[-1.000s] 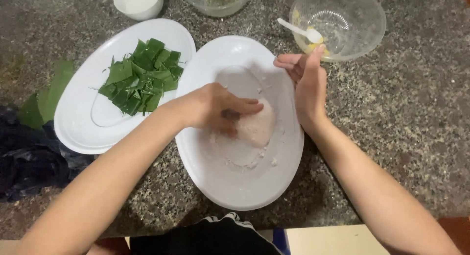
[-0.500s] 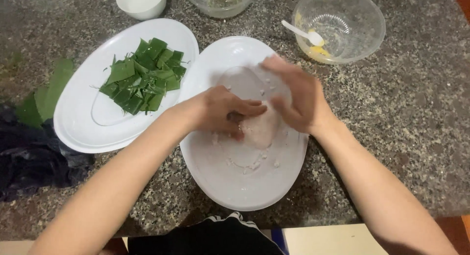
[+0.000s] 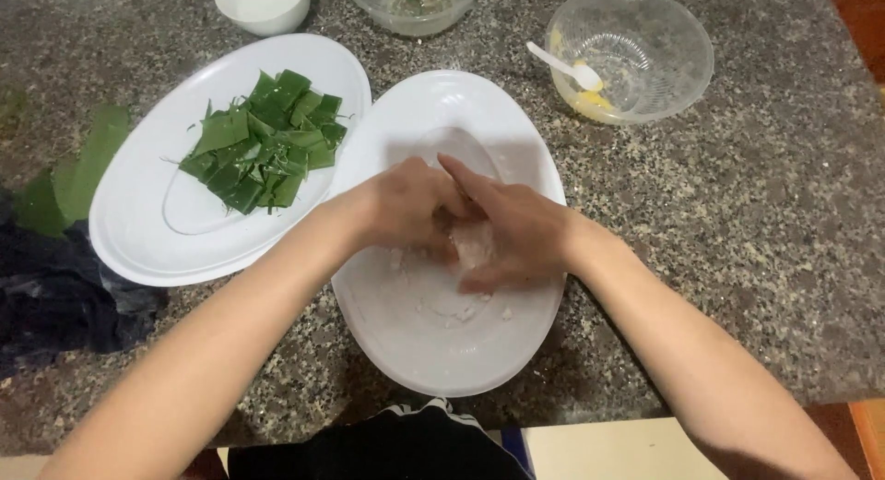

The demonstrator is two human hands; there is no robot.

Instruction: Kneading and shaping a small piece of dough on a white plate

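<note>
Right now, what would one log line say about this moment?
left hand: pressing dough lump | right hand: cupping dough lump | under: white oval plate | beside: plate of cut green leaves

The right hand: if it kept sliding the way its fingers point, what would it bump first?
Probably the left hand: the right hand points at it, both pressed around the pale dough lump.

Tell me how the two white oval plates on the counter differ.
The left plate holds a pile of cut green leaf pieces; the right plate holds a pale lump of dough and scattered crumbs. The left plate is untouched, while the left hand and right hand press the dough over the right plate. The left plate's rim overlaps the right plate's edge. Both are white, oval and shallow, on the speckled stone counter.
</note>
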